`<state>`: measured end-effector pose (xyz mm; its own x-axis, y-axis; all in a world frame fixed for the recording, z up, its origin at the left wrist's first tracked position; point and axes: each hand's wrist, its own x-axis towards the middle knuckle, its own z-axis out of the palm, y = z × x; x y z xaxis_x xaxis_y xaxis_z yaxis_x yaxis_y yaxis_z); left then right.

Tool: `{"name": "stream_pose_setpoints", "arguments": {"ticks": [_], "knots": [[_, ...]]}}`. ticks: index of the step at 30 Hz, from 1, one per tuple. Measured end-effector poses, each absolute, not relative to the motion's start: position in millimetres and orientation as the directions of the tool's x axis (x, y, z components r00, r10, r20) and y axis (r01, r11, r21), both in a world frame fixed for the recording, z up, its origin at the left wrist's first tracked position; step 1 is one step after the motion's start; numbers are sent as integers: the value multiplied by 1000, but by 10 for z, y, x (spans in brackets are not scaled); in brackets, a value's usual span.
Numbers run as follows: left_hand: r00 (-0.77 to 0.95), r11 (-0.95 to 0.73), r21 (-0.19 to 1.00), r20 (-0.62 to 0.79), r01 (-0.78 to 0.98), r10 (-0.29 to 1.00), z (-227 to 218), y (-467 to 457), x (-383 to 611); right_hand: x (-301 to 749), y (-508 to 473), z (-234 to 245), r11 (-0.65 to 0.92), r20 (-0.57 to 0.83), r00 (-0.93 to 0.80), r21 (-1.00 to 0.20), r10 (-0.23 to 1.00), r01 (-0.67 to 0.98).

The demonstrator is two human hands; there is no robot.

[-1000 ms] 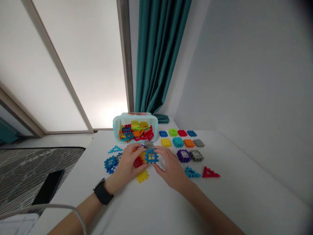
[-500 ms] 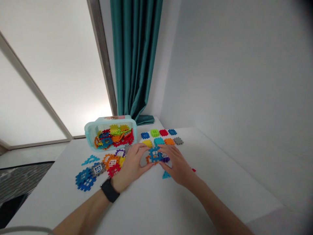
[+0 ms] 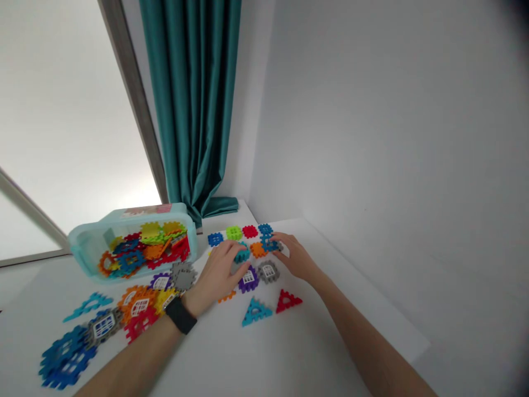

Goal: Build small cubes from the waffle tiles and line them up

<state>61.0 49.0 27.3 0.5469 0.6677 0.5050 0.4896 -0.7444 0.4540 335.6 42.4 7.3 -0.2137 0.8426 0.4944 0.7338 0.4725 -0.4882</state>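
My right hand (image 3: 296,257) reaches to the far row of plastic tiles on the white table (image 3: 256,358), its fingertips pinched on a blue window tile (image 3: 268,242). My left hand (image 3: 218,274), with a black watch (image 3: 181,315) on the wrist, lies with fingers stretched over the tiles, touching a teal tile (image 3: 242,255). An orange tile (image 3: 258,250) sits between the two hands. Just in front of them lie a purple window tile (image 3: 248,279) and a grey window tile (image 3: 268,271).
Blue (image 3: 215,239), green (image 3: 233,232) and red (image 3: 249,231) tiles line the back. A blue triangle (image 3: 256,310) and a red triangle (image 3: 288,300) lie nearer. A pale box (image 3: 82,242) of tiles lies on its side at left beside a loose pile (image 3: 134,303). The wall (image 3: 392,165) is close on the right.
Both hands held the blue window tile near the pile; it has moved right and away to the sorted rows, now only in my right hand. My view has swung right.
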Motion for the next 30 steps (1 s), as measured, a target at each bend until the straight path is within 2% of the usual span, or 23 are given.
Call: {"name": "stream_pose_setpoints", "arguments": {"ticks": [12,19,30], "knots": [[611,-765,398,460,507,644,279,712,823,3823,1315,-132,287,309,-124,-562,943,776],[621,-774,399,463,491,632,282,714,829,3833,1566,-128,300,228,-205,-553,952,777],[646,-795,355,463,492,607,323,714,843,3841,1651,-111,320,189,-258,-545,947,775]]}}
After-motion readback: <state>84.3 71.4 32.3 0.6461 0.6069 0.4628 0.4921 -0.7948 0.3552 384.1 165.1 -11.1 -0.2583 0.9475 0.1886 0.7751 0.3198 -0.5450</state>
